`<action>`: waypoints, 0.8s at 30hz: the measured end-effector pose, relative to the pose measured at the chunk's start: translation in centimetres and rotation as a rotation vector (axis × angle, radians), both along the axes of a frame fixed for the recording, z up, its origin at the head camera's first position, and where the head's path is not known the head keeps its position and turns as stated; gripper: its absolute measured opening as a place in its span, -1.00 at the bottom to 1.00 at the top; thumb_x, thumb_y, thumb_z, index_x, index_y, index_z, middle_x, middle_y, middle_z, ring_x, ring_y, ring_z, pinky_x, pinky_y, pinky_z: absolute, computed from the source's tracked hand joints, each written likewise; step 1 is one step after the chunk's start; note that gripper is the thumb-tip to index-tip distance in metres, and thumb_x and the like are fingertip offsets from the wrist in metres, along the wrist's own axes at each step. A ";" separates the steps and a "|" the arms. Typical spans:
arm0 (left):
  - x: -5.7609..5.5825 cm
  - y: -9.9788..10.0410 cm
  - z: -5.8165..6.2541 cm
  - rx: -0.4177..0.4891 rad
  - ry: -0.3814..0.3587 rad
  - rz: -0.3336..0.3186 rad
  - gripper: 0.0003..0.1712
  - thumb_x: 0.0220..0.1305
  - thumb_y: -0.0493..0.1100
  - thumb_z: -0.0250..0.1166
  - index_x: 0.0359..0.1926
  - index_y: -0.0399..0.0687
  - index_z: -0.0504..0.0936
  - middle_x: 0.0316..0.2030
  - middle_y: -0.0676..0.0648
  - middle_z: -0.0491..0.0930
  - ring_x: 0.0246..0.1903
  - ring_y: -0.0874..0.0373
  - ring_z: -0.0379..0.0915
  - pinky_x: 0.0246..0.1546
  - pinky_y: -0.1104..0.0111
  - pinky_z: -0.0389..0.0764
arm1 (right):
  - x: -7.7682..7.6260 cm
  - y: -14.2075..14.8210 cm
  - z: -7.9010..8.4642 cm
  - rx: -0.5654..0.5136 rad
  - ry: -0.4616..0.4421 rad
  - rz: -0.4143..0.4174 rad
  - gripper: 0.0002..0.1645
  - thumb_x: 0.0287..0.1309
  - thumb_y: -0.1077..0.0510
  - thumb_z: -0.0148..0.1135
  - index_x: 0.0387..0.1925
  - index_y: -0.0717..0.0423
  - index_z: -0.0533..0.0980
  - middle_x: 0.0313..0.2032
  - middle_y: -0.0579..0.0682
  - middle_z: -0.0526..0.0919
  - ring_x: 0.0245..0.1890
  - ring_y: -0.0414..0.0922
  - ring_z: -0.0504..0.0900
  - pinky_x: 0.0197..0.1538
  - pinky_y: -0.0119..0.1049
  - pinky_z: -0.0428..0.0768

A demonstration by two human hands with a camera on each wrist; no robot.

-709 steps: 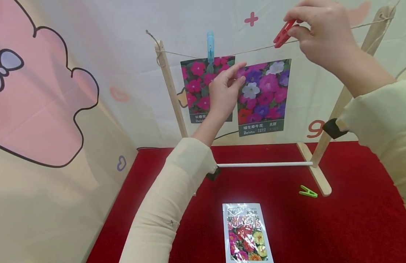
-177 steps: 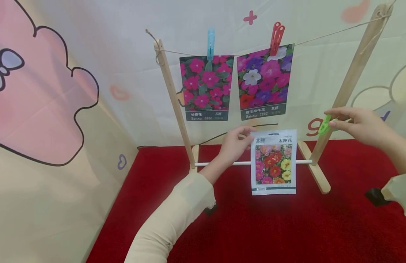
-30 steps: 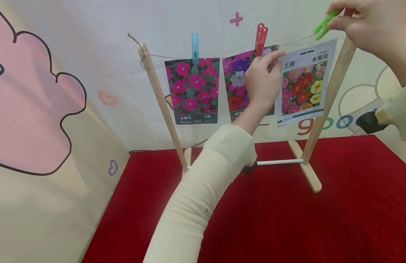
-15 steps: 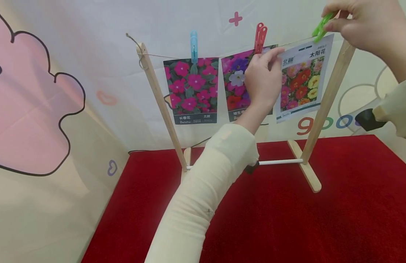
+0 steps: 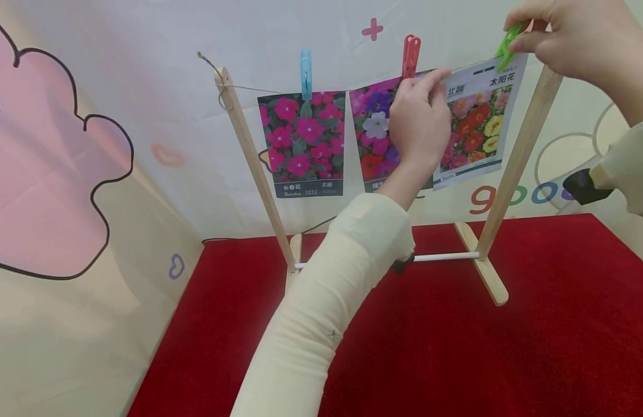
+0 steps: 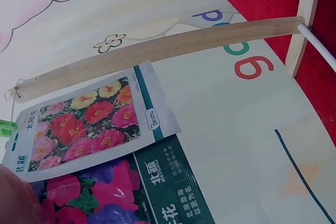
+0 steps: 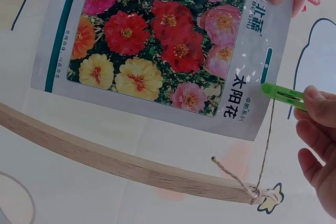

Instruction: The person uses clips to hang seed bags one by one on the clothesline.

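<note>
In the head view my left hand (image 5: 421, 119) pinches the upper left corner of a white seed packet (image 5: 474, 124) printed with red and yellow flowers. My right hand (image 5: 576, 43) pinches a green clothespin (image 5: 507, 47) between thumb and fingers. From the right wrist view, the clothespin's tip (image 7: 269, 89) overlaps the packet's top edge where the twine (image 7: 266, 145) runs. Left of it hangs a purple-flower packet (image 5: 375, 139) under a red clothespin (image 5: 411, 56), partly behind my left hand. A pink-flower packet (image 5: 308, 139) hangs farther left from a blue clothespin (image 5: 306, 75).
The twine is tied between a left wooden post (image 5: 253, 162) and a right wooden post (image 5: 519, 168). A white rod (image 5: 446, 256) joins their feet low down. The stand sits on a red cloth (image 5: 430, 341) before a printed backdrop (image 5: 196, 58).
Since the oldest frames, the red clothespin has gone onto the purple-flower packet, and the white packet and green clothespin have left the table. Lately the packet rose to the twine, meeting the clothespin.
</note>
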State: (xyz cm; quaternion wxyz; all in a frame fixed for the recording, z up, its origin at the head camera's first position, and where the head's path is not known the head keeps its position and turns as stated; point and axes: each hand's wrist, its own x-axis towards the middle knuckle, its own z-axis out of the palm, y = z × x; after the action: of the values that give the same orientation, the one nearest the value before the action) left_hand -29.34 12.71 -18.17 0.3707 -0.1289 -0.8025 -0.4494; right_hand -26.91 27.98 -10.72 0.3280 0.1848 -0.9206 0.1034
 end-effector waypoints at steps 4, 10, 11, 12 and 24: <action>0.0 0.0 0.0 0.000 0.009 -0.010 -0.75 0.25 -0.08 0.06 -0.10 0.25 0.59 -0.26 0.18 0.50 -0.37 0.45 0.36 -0.54 0.74 0.30 | 0.0 0.0 0.1 -0.011 -0.006 -0.007 -0.71 0.19 0.32 -0.08 -0.11 0.39 0.44 -0.18 0.37 0.36 -0.23 0.24 0.26 -0.49 -0.84 0.04; 0.0 0.0 0.0 -0.003 0.019 -0.008 -0.75 0.25 -0.08 0.06 -0.12 0.26 0.60 -0.26 0.18 0.50 -0.37 0.45 0.36 -0.52 0.75 0.29 | -0.1 0.0 0.4 -0.031 0.019 -0.017 -0.66 0.20 0.26 -0.09 -0.07 0.39 0.44 -0.10 0.37 0.40 -0.22 0.21 0.28 -0.19 -0.61 0.44; 0.0 0.1 0.0 -0.003 0.018 -0.006 -0.75 0.25 -0.08 0.06 -0.12 0.26 0.60 -0.26 0.18 0.50 -0.37 0.45 0.36 -0.52 0.74 0.29 | -0.1 0.0 0.4 -0.032 0.024 -0.021 -0.65 0.21 0.25 -0.10 -0.07 0.39 0.44 -0.10 0.36 0.40 -0.21 0.20 0.28 -0.10 -0.43 0.50; 0.0 0.1 0.0 -0.001 0.017 -0.006 -0.75 0.25 -0.08 0.06 -0.12 0.26 0.60 -0.26 0.18 0.50 -0.37 0.45 0.36 -0.52 0.74 0.29 | -0.2 0.0 0.4 -0.035 0.025 -0.025 -0.65 0.21 0.24 -0.11 -0.06 0.38 0.43 -0.09 0.36 0.41 -0.20 0.20 0.28 -0.02 -0.24 0.50; 0.0 0.4 0.3 0.006 0.005 0.015 -0.76 0.24 -0.07 0.07 -0.13 0.28 0.60 -0.29 0.20 0.49 -0.40 0.47 0.35 -0.57 0.73 0.29 | -0.3 0.1 0.7 -0.043 0.003 -0.018 -0.66 0.20 0.23 -0.08 -0.06 0.36 0.43 -0.09 0.35 0.41 -0.20 0.20 0.30 -0.36 -0.81 0.21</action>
State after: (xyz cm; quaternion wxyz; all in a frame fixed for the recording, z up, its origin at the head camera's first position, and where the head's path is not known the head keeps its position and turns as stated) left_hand -29.31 13.12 -17.91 0.3766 -0.1227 -0.8011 -0.4487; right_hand -27.20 28.03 -10.03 0.3341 0.1696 -0.9193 0.1202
